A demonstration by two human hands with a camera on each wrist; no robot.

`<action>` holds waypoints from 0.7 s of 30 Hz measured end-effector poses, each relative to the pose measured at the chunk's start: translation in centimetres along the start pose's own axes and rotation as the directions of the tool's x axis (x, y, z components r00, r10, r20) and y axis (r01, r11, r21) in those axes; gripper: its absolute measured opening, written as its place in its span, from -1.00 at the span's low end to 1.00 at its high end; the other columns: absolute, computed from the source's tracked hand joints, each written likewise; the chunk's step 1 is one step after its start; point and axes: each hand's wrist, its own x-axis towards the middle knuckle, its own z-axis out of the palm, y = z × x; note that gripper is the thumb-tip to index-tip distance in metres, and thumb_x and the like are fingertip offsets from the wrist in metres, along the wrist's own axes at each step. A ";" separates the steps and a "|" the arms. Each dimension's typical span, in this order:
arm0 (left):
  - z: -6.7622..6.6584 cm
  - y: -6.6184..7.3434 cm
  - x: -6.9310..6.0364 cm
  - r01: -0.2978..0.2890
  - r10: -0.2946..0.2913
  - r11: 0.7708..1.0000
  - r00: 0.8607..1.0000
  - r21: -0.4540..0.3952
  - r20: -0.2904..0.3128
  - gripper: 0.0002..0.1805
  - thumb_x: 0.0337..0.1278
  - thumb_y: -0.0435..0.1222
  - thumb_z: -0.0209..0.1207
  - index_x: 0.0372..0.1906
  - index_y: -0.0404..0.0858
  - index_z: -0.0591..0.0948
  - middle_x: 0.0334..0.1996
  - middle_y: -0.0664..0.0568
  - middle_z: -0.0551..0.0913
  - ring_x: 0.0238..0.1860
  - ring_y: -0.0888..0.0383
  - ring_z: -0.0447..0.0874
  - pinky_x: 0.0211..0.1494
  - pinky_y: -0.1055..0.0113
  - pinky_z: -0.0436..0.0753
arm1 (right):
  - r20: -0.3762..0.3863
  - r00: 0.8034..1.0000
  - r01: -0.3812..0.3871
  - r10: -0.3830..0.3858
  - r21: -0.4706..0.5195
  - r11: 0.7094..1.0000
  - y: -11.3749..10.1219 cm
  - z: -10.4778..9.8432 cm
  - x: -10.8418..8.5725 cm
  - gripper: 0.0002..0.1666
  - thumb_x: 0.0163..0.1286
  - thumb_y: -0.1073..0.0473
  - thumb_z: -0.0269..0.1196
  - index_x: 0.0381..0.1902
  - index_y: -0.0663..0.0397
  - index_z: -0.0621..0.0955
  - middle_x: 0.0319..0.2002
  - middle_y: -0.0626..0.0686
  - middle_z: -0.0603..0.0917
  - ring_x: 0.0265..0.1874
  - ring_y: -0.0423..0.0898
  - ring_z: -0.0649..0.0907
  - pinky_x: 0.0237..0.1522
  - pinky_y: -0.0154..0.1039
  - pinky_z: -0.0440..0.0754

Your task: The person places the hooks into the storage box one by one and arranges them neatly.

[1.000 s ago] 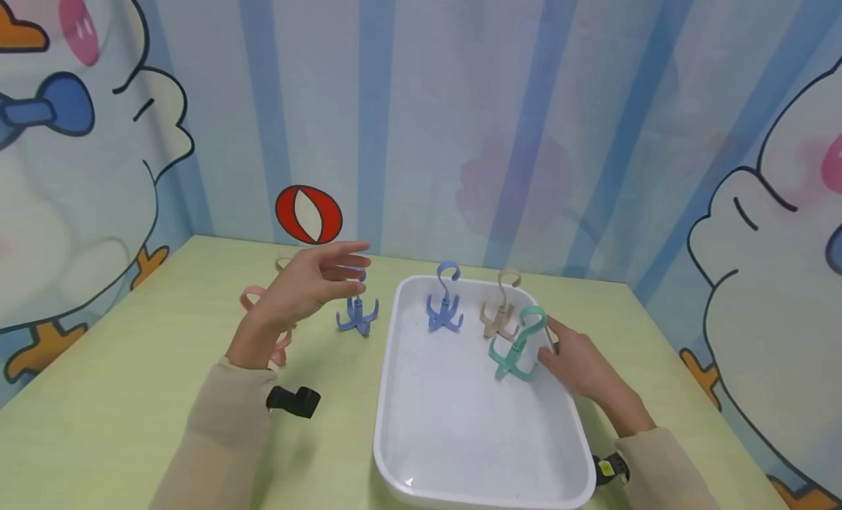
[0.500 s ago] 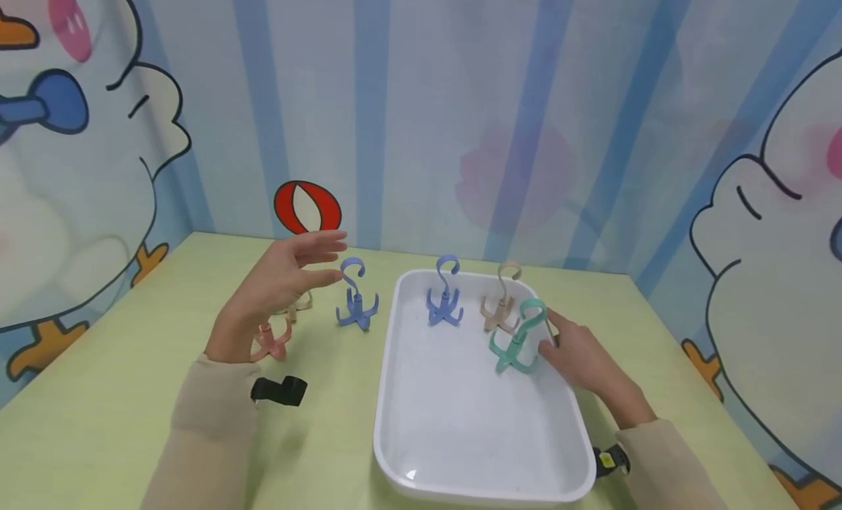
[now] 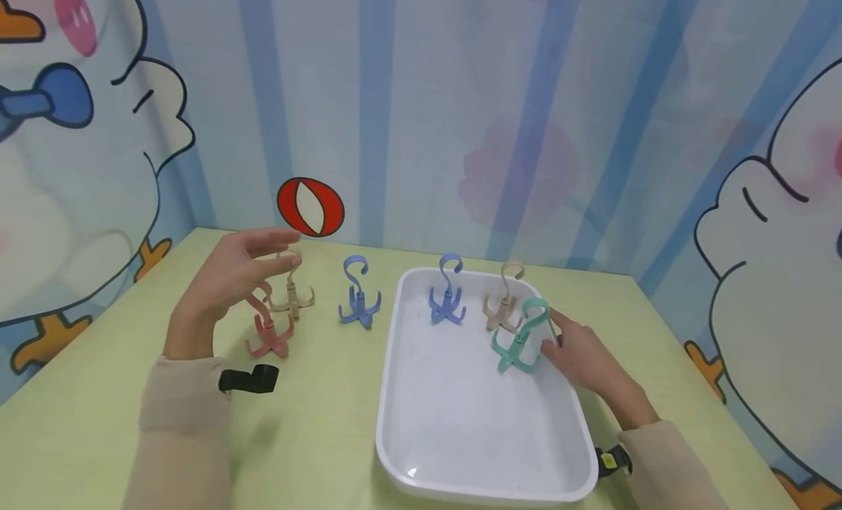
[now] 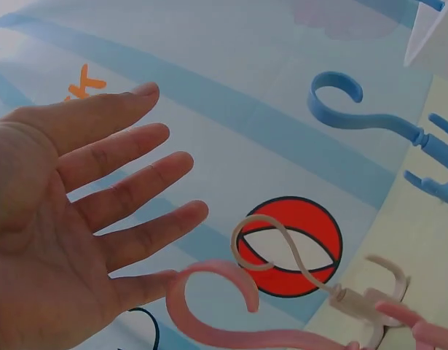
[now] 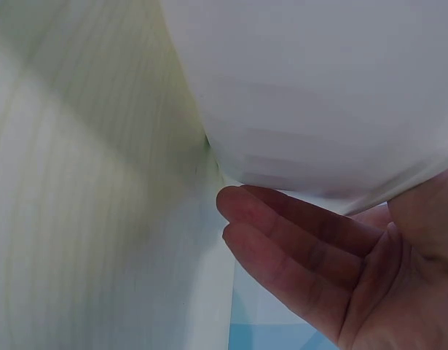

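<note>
"Noted first, beyond the pale yellow-green flat table, one light-blue striped cloth backdrop with two large white cartoon birds."

"And found what on the table?"

"Found one white rectangular tray with rounded corners, seemingly plastic. Counted also six plastic-looking hangers, each with a curved top hook and small base arms. Left of the tray, counted three: one pink hanger, one beige hanger just beyond, one blue hanger nearest to the tray. Inside, counted three more: one blue-violet hanger at the far left, one tan hanger at the far right, one green hanger just before the tan."

"Noticed what about the fingers?"

"Saw the left hand with fingers spread wide, holding nothing, near the pink and beige hooks; could not tell about contact with the pink hook. Saw the right hand gripping the tray's right rim, thumb inside, fingers outside."

"Feared anything from there?"

"Judged possible a toppling of the pink or beige hanger, from a low sweep of the left hand. Feared also a sliding green hanger, from a sudden one-sided pull on the tray or a bump by the thumb."
</note>
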 end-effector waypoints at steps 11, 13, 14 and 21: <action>-0.8 -3.3 0.2 0.077 -0.077 0.997 0.996 0.005 0.047 -0.36 0.54 0.03 0.19 0.52 -0.21 0.47 0.47 -0.26 0.49 0.30 -0.19 0.57 0.51 -0.38 0.35 | 0.000 1.000 0.003 -0.003 -0.004 1.000 0.2 0.2 0.0 -0.18 0.60 0.19 0.05 0.66 0.39 0.07 0.06 0.48 0.72 -0.21 0.10 0.82 -0.41 -0.17 0.71; -1.1 -4.0 0.2 0.060 -0.058 0.998 0.996 -0.025 0.062 -0.37 0.54 0.02 0.20 0.50 -0.22 0.49 0.47 -0.23 0.49 0.20 -0.07 0.64 0.53 -0.37 0.34 | -0.001 1.000 0.003 -0.003 -0.006 1.000 0.2 0.1 0.0 -0.18 0.60 0.19 0.05 0.66 0.39 0.07 0.07 0.48 0.71 -0.19 0.12 0.82 -0.40 -0.18 0.71; -1.3 -4.3 0.2 0.053 -0.050 0.998 0.996 -0.041 0.071 -0.38 0.54 0.01 0.19 0.50 -0.23 0.49 0.47 -0.21 0.49 0.15 0.00 0.66 0.54 -0.37 0.33 | 0.000 1.000 0.005 -0.005 -0.006 1.000 0.2 0.1 0.1 -0.18 0.60 0.19 0.05 0.66 0.39 0.07 0.07 0.49 0.71 -0.19 0.12 0.82 -0.40 -0.17 0.71; -1.9 -5.9 -0.5 0.055 -0.043 0.993 0.993 -0.107 0.109 -0.43 0.57 -0.05 0.17 0.49 -0.21 0.49 0.41 -0.15 0.51 0.01 0.25 0.71 0.49 -0.12 0.48 | 0.002 1.000 0.010 -0.010 -0.001 1.000 0.2 0.0 0.0 -0.18 0.59 0.20 0.06 0.65 0.41 0.06 0.04 0.49 0.73 -0.22 0.12 0.83 -0.42 -0.16 0.73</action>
